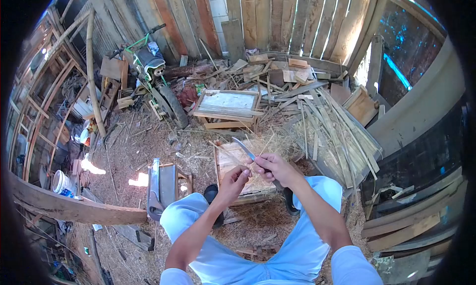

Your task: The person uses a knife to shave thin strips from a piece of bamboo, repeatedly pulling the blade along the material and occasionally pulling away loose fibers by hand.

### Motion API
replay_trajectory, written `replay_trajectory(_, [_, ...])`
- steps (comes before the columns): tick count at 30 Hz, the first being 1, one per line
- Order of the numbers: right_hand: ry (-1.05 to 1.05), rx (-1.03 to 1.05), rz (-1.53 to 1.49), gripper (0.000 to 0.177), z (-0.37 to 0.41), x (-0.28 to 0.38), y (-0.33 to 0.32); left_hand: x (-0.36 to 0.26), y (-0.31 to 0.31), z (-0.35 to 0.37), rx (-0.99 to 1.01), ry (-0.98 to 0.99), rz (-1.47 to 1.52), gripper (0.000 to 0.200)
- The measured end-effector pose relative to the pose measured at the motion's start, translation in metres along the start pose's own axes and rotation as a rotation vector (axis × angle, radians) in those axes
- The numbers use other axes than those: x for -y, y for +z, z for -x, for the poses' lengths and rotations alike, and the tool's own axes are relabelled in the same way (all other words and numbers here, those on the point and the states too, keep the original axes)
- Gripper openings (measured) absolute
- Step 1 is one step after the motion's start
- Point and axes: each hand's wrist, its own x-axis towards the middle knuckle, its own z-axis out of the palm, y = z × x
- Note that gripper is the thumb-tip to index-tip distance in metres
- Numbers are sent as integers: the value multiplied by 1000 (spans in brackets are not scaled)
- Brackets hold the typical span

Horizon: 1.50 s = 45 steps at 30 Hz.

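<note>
My right hand (278, 169) is closed on a knife, whose curved blade (243, 148) points up and to the left over a low wooden board (225, 158). Just left of it, my left hand (235, 182) has its thumb and fingers pinched together; whatever lies between them is too small to make out. The two hands are close to each other, above the gap between my knees. Thin shavings (267, 148) lie behind the knife and around the board.
A handsaw (154, 200) leans on a small bench (168, 183) at the left. A framed panel (227, 104) stands ahead, with scrap wood behind it. Long strips (342, 136) are heaped at the right. A bicycle (153, 69) and a white bucket (62, 181) are at the left.
</note>
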Motion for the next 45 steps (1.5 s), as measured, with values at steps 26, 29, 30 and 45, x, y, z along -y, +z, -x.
replay_trajectory(26, [37,-21,82,28,0,5,-1,0,-8,-3,71,-50,62,23])
replay_trajectory(29, [43,-58,66,28,5,11,-7,-10,2,-1,81,-29,41,23])
replay_trajectory(30, [12,-139,51,27,7,15,-12,-10,4,0,79,8,33,23])
replay_trajectory(45, [-24,-55,147,40,19,19,-4,2,-13,-2,113,-111,111,21])
